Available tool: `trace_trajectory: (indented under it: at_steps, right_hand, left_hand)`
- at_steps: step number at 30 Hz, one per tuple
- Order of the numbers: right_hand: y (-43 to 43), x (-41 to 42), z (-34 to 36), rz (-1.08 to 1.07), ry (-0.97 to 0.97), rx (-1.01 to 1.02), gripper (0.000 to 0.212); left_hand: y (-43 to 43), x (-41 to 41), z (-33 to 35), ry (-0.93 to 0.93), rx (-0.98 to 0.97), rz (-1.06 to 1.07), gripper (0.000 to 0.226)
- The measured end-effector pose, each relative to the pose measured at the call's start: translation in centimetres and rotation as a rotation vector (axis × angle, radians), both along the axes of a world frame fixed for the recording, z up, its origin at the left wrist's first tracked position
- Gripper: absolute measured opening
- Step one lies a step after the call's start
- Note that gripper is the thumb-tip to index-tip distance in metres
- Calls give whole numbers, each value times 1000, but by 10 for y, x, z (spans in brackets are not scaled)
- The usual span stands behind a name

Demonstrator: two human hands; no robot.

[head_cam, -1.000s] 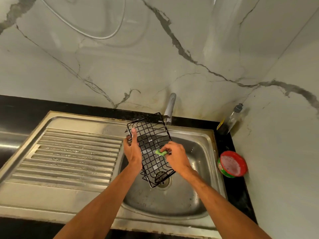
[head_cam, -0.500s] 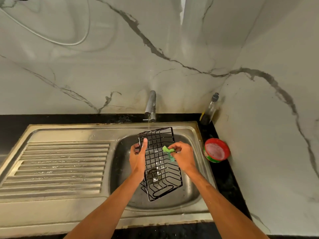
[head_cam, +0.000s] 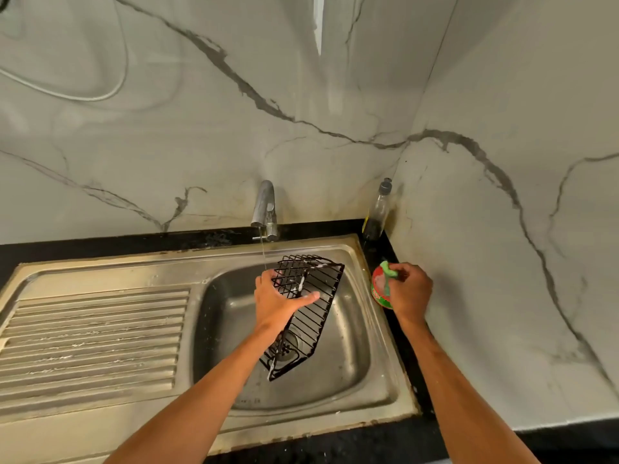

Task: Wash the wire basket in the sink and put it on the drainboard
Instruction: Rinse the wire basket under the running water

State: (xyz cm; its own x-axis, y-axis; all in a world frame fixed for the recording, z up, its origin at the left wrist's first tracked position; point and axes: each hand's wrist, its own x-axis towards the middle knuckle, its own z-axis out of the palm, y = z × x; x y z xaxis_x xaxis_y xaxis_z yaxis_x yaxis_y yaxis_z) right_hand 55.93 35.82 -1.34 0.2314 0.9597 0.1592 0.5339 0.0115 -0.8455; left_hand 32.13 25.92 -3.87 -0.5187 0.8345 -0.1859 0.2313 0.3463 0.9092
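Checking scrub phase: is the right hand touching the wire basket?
Apart. The head view shows the right hand at the soap tub beside the sink, bare steel between it and the wire basket.

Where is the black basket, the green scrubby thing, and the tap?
wire basket (head_cam: 321, 296), head view, on its grid side above the sink bowl.
green scrubber (head_cam: 388, 267), head view, on the end sticking out of the right hand.
tap (head_cam: 264, 204), head view, on its metal spout.

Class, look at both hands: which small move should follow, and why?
Probably bring the green scrubber back to the wire basket: the right hand holds it at the red soap tub, while the left hand holds the sudsy basket over the sink.
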Motion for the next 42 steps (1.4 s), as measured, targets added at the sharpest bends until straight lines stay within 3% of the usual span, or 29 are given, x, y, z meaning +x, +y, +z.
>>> trace_trajectory:
  at_steps: [6,8,11,13,16,18,20,22,27,31,34,37,42]
  right_hand:
    - [18,17,-15,97,-164,-230,31]
    - [12,11,-13,102,-228,-153,31]
    - [-8,-17,-1,183,-257,16,9]
    - [-23,-43,2,304,-34,-138,17]
    - [-27,-81,1,347,486,-734,37]
    - [-22,-104,-4,371,778,-992,48]
    - [-15,-127,-5,322,1084,-1075,48]
    - [-8,-150,1,239,1213,-1057,36]
    - [8,-198,20,317,958,-962,20]
    - [14,-221,26,506,604,-902,23]
    - [17,-226,28,639,458,-887,21]
    - [23,-226,28,716,368,-869,21]
    - [41,-232,33,932,193,-768,27]
  left_hand:
    - [5,1,-7,212,-17,-129,116]
    - [4,-2,-7,266,-1,-161,114]
    - [0,-8,-4,364,36,-196,114]
    - [-5,-13,-1,443,62,-225,114]
    - [-14,-23,3,578,96,-273,116]
    - [-20,-30,4,672,101,-282,117]
    - [-24,-36,2,723,71,-231,122]
    - [-28,-36,0,708,30,-138,129]
    - [-42,-36,-8,431,-12,26,133]
    - [-55,-52,-19,240,53,-54,90]
    - [-55,-78,-13,261,100,13,59]
    - [-30,-108,7,310,163,110,53]
    - [47,-141,38,248,162,-123,29]
